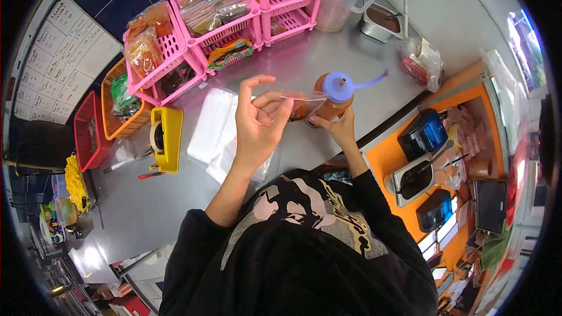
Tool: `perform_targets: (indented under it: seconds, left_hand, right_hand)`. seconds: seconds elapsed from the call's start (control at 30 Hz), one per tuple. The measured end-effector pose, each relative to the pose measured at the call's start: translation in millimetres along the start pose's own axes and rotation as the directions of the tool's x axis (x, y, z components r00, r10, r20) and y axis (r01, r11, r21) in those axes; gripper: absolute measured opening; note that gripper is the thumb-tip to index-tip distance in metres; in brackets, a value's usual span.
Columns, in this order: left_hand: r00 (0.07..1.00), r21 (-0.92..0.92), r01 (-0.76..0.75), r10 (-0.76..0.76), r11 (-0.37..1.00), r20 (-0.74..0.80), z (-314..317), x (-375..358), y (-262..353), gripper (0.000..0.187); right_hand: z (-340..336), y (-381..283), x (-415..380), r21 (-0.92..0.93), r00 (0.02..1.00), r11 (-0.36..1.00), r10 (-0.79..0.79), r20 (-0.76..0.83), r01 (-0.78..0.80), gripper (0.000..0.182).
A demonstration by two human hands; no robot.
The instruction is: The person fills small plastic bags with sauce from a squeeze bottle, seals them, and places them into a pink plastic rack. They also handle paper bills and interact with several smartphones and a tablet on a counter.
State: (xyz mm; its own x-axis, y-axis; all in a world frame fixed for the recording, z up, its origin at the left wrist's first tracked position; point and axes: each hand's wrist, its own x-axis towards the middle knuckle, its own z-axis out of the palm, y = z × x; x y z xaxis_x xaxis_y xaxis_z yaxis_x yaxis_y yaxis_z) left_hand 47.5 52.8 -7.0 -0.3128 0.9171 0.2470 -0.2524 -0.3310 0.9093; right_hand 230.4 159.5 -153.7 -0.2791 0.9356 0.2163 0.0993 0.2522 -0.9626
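My left hand (261, 120) is raised in front of me, its thumb and fingers pinching the top edge of a small clear zip bag (309, 107). Dark reddish-brown stuff shows at the bag's lower part, which overlaps the bottle in this view. My right hand (341, 130) is closed round the lower part of a squeeze bottle (338, 89) with orange-brown contents and a blue lid. The lid's attached strap sticks out to the right. Beneath my left forearm, a stack of clear plastic bags (213, 126) lies on the metal table.
Pink tiered baskets (219, 17) with filled packets stand along the back, beside a clear jug (336, 0) and a metal container (380, 23). A yellow tape dispenser (170, 140) sits left, near an orange basket (120, 126). An orange shelf (383, 169) holds a metal tray at right.
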Motion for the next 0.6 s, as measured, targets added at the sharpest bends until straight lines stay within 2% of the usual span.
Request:
perform_targets:
  seconds: [0.07, 0.1, 0.13, 0.17, 0.23, 0.27, 0.3, 0.33, 0.37, 0.4, 0.47, 0.6]
  left_hand:
    - [1.000, -0.008, 0.005, -0.005, 1.000, -0.005, 1, 1, 2, 0.036]
    - [1.000, -0.007, 0.005, -0.005, 1.000, -0.005, 1, 0, 3, 0.036]
    - [1.000, 0.003, 0.000, 0.001, 1.000, -0.009, 2, -1, 4, 0.036]
    - [1.000, 0.014, -0.006, 0.006, 1.000, -0.015, 2, -1, 5, 0.035]
    - [1.000, -0.005, -0.004, 0.004, 1.000, -0.008, 1, -2, 4, 0.035]
    - [1.000, -0.025, 0.002, -0.002, 1.000, 0.009, 1, -3, 3, 0.035]
    - [1.000, -0.026, 0.013, -0.013, 1.000, 0.015, 3, -6, 2, 0.035]
    - [1.000, -0.021, 0.008, -0.008, 1.000, 0.018, 5, -8, 2, 0.035]
    - [1.000, -0.015, -0.003, 0.003, 1.000, 0.020, 6, -9, 3, 0.035]
    - [1.000, -0.016, -0.005, 0.006, 1.000, 0.022, 7, -10, 2, 0.035]
    - [1.000, -0.010, -0.012, 0.012, 1.000, 0.018, 4, -13, 0, 0.037]
    - [0.999, -0.027, -0.047, 0.046, 0.999, -0.029, -1, -17, -9, 0.037]
  right_hand:
    - [11, -10, -7, 0.027, 1.000, 1.000, 0.014, -0.009, -0.014, 0.089]
    - [18, -26, -15, -0.205, 0.950, 0.971, -0.176, -0.260, 0.123, 0.084]
    - [21, -42, -23, -0.451, 0.806, 0.873, -0.398, -0.437, 0.187, 0.080]
    - [18, -51, -30, -0.450, 0.808, 0.872, -0.400, -0.433, 0.191, 0.080]
    - [10, -68, -43, -0.571, 0.669, 0.701, -0.669, -0.322, 0.426, 0.061]
    - [11, -84, -44, -0.574, 0.674, 0.705, -0.664, -0.325, 0.418, 0.061]
    - [15, -103, -43, -0.338, 0.812, 0.841, -0.517, -0.272, 0.422, 0.048]
    - [21, -119, -42, -0.087, 0.913, 0.928, -0.373, -0.169, 0.363, 0.036]
    - [28, -128, -38, 0.098, 0.939, 0.948, -0.278, -0.203, 0.302, 0.017]
    - [29, -135, -37, 0.097, 0.938, 0.947, -0.281, -0.204, 0.305, 0.017]
    - [32, -142, -35, 0.311, 0.986, 0.940, -0.100, -0.129, 0.137, 0.009]
    - [34, -131, -36, 0.214, 0.981, 0.958, -0.180, -0.076, 0.193, 0.008]
